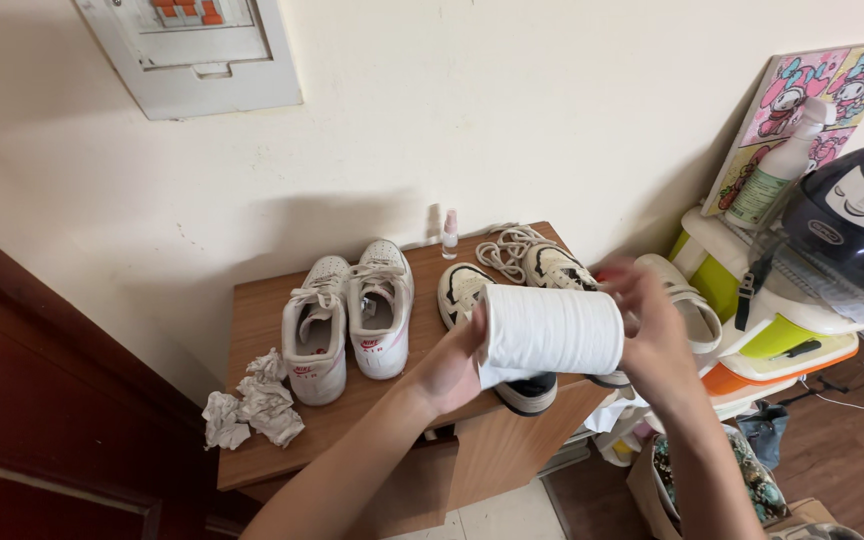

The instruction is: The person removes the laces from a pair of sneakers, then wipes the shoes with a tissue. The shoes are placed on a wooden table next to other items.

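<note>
A grey-white wall panel [192,50] with small orange tabs hangs at the upper left, above the wooden cabinet. A small clear spray bottle [449,233] with a pink cap stands at the cabinet's back edge. At the right, a white spray bottle [778,165] with a green label leans before a pink, yellow and blue cartoon poster [820,95] propped against the wall.

Paper roll [550,333] hides most of dark-soled shoe [527,392]; helmet [847,215] cut off at right edge.
</note>
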